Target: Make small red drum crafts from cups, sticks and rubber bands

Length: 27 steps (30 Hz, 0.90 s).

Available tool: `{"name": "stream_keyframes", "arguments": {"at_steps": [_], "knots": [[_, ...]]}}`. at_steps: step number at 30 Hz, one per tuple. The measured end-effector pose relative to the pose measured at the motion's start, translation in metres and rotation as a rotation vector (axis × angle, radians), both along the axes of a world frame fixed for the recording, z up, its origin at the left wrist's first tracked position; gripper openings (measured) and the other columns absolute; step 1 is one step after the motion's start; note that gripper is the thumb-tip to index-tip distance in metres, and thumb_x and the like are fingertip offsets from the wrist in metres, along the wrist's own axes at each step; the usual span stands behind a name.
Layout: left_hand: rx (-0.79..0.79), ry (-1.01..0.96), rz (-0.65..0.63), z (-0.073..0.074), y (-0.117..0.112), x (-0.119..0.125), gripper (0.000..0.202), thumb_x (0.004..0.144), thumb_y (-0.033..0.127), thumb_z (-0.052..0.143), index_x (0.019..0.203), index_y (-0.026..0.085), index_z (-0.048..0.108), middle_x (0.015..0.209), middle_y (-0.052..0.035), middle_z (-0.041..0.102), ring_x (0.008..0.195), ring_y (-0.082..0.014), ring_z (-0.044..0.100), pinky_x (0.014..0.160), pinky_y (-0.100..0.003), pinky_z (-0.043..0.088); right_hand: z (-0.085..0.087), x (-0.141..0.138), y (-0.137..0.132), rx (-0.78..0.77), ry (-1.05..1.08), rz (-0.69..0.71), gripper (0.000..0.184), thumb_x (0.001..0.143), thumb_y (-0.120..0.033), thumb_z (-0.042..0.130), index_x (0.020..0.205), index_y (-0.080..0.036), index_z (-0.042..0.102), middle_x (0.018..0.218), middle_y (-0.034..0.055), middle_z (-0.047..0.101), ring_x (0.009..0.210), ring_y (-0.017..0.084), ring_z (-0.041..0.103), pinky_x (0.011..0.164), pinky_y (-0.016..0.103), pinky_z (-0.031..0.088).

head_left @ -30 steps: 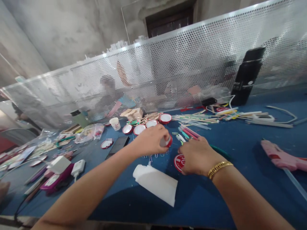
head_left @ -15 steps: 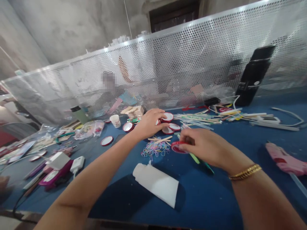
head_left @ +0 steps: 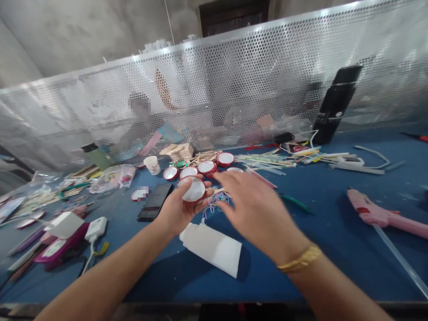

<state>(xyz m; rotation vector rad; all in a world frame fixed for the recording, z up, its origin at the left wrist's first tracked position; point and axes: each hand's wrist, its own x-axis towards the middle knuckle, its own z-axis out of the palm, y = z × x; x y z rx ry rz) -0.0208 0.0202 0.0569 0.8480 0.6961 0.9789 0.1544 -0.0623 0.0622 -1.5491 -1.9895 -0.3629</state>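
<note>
My left hand is closed on a round red-rimmed lid, its white inside tilted up toward me. Close by on the right, my right hand hangs with thumb and fingers apart, slightly blurred, and nothing shows between them. Several more red-rimmed lids lie grouped just beyond both hands. Partly hidden behind the fingers is a pile of colourful loops that look like strings or bands. In front of the hands, a folded white piece, like paper or cloth, lies on the blue table.
A pink glue gun lies at the right. Phone, paper cup and purple device are on the left. Straws and sticks lie along the back, below a perforated metal screen.
My left hand has drawn back from the lid group with a lid in it. My right hand has moved left beside it, and the red ring-like lid no longer shows in its fingers.
</note>
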Motion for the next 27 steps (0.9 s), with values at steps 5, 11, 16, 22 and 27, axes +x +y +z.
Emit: {"name": "stream_keyframes", "arguments": {"at_steps": [5,11,16,22,27], "knots": [[0.025,0.096,-0.023,0.0,0.0,-0.003,0.025,0.091,0.03,0.056,0.111,0.014,0.06,0.101,-0.0111,0.071,0.079,-0.0204,0.072,0.056,-0.023,0.058,-0.044,0.076,-0.021,-0.293,-0.092,-0.536,0.088,0.069,-0.057,0.069,0.141,-0.013,0.046,0.134,0.0228,0.054,0.122,0.045,0.048,0.094,0.063,0.04],[0.099,0.128,-0.069,-0.002,-0.009,0.0,0.034,0.085,0.034,0.064,0.112,0.013,0.061,0.103,-0.0128,0.071,0.079,-0.0218,0.071,0.056,-0.024,0.058,-0.082,0.107,-0.026,-0.467,-0.02,-0.509,0.083,0.074,-0.056,0.056,0.147,-0.02,0.04,0.134,0.0175,0.055,0.118,0.04,0.053,0.097,0.059,0.04],[0.108,0.142,-0.096,-0.007,-0.009,-0.001,0.031,0.086,0.034,0.063,0.111,0.015,0.062,0.101,-0.0105,0.07,0.079,-0.0192,0.07,0.058,-0.023,0.056,-0.079,0.096,-0.026,-0.242,0.017,-0.485,0.058,0.07,-0.039,0.057,0.127,-0.027,0.058,0.12,0.0134,0.054,0.111,0.038,0.051,0.087,0.052,0.046],[0.097,0.166,-0.116,-0.012,-0.007,-0.001,0.032,0.084,0.035,0.066,0.11,0.015,0.063,0.1,-0.0108,0.07,0.078,-0.0187,0.07,0.059,-0.023,0.055,-0.086,0.1,-0.028,-0.028,-0.014,-0.415,0.025,0.07,-0.035,0.058,0.09,-0.021,0.065,0.11,0.0143,0.05,0.099,0.033,0.051,0.085,0.049,0.046],[0.115,0.174,-0.147,-0.013,-0.007,-0.001,0.033,0.081,0.034,0.07,0.109,0.016,0.065,0.101,-0.0111,0.071,0.079,-0.0191,0.07,0.06,-0.023,0.053,-0.09,0.103,-0.037,0.066,0.012,-0.225,0.012,0.075,-0.03,0.057,0.081,-0.022,0.064,0.109,0.0111,0.051,0.106,0.029,0.052,0.095,0.045,0.044]]}}
